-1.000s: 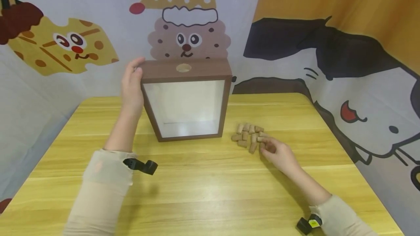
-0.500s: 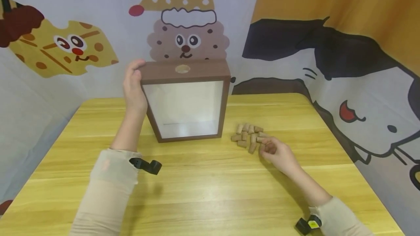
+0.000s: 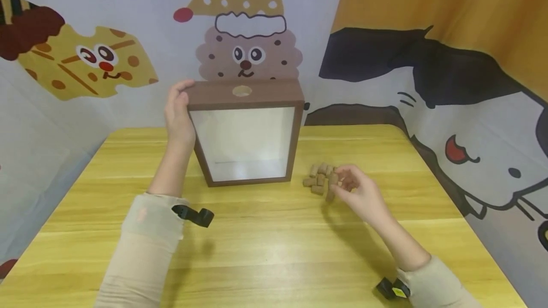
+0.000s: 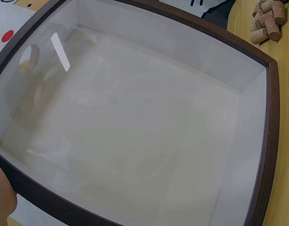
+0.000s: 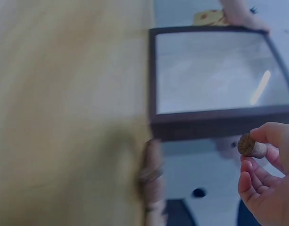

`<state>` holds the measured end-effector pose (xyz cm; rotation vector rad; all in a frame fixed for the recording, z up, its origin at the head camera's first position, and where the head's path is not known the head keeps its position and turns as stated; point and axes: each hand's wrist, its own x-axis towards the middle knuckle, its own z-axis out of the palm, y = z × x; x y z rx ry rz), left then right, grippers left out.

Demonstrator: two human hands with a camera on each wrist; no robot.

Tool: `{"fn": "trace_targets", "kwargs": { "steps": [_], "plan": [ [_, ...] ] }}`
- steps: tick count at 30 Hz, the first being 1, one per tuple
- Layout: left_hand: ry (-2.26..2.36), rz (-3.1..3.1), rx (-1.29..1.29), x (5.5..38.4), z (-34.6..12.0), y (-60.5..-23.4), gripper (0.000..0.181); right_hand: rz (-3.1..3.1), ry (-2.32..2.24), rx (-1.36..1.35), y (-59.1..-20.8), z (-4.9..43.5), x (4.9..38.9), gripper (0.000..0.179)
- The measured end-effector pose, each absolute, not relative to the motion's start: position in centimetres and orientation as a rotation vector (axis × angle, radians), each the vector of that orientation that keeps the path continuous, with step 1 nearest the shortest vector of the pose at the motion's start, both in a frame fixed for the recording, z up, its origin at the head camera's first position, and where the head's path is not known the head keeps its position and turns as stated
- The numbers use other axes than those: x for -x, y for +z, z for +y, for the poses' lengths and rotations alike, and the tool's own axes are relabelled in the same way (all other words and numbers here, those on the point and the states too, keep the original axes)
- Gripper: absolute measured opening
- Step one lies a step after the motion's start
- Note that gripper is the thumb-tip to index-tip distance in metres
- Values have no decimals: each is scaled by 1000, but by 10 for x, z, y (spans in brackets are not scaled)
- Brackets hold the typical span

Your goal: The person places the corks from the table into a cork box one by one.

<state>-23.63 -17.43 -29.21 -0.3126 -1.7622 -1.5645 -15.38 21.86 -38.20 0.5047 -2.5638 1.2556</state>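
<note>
Presently, we are watching a person's left hand (image 3: 179, 120) gripping the upper left corner of a dark brown wooden display box (image 3: 274, 94), the fingers wrapping round its side and top. The box is standing upright on a yellow wood-grain tabletop (image 3: 257, 241), its clear front panel (image 3: 246, 141) facing the person and a round hole (image 3: 242, 91) opening in its top. Through the panel we are seeing a pale interior, and in both wrist views a white streak of light is reflecting off it.

Meanwhile, the right hand (image 3: 361, 191) is pinching one wine cork (image 5: 251, 147) between thumb and forefinger, the other fingers curling loosely beneath. In the right wrist view that cork is hanging clear of the tabletop, its round end showing. Just beside this hand, loose wine corks (image 3: 320, 180) are lying in a small cluster, touching one another, to the right of the box and apart from it; the hand is partly covering them, so we are not managing a count.

Both forearms are wearing beige sleeves (image 3: 137, 251), with a black wrist camera (image 3: 205, 216) jutting from the left one. Behind everything, a cookie in a nightcap (image 3: 248, 63) and a cheese wedge (image 3: 90, 65) are smiling from a cartoon-print backdrop (image 3: 145, 8).
</note>
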Motion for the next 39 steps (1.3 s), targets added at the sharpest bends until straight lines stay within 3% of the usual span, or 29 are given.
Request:
{"fn": "trace_targets", "kwargs": {
  "steps": [20,24,31,39],
  "plan": [
    [-1634,-1717,269,238,-171,-293,39,-2093,1312,-921,-261,144,164,37],
    [-1656,-1705,262,238,-171,-293,35,-2066,1294,-966,-241,128,174,34],
    [-1654,-1648,297,240,-172,-296,46,-2145,1262,-970,-215,101,198,31],
    [-1656,-1651,265,237,-172,-296,37,-2261,1238,-980,-199,72,228,31]
  ]
}}
